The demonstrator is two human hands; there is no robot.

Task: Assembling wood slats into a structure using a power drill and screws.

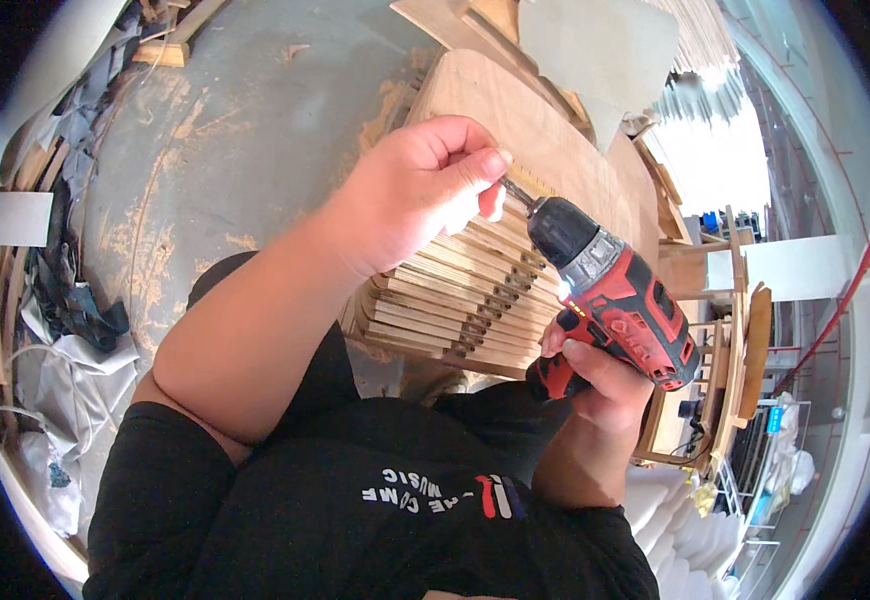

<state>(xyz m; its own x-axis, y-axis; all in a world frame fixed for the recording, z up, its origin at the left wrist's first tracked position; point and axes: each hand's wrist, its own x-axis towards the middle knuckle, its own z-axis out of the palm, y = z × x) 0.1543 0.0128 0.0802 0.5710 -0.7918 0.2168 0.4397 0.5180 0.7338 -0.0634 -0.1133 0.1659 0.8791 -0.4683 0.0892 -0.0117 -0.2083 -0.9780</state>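
Note:
My right hand is wrapped round the grip of a red and black cordless drill, whose small light is lit. The drill tilts up and to the left, its black chuck carrying a thin metal bit. My left hand pinches the end of that bit between thumb and fingers; whether a screw sits there too is hidden. Beneath both hands lies a stack of plywood pieces with rounded corners, a row of dark metal fittings running across their edges.
Beyond the stack lie more boards and a pale sheet. Wooden frames stand at the right, near white wrapped material. Dark cloth and white sheeting are heaped at the left. Sawdust marks the grey floor.

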